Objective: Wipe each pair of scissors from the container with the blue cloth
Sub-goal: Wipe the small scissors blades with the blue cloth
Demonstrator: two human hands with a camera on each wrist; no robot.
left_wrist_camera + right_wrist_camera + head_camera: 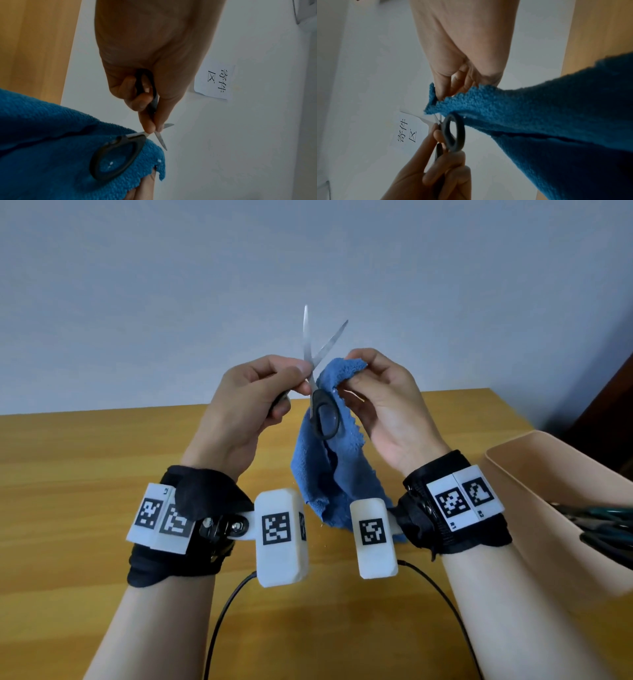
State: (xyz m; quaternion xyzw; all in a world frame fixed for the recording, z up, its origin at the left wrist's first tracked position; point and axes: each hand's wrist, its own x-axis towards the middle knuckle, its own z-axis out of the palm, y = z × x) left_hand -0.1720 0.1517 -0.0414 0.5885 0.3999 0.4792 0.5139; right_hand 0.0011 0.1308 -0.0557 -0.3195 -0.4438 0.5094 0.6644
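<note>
My left hand (246, 402) grips the scissors (318, 378) at pivot and one handle, blades spread upward. My right hand (380, 402) pinches the blue cloth (329, 470) just beside that grip. Wiping toward the open edges could nick my fingers or snag the cloth.
</note>
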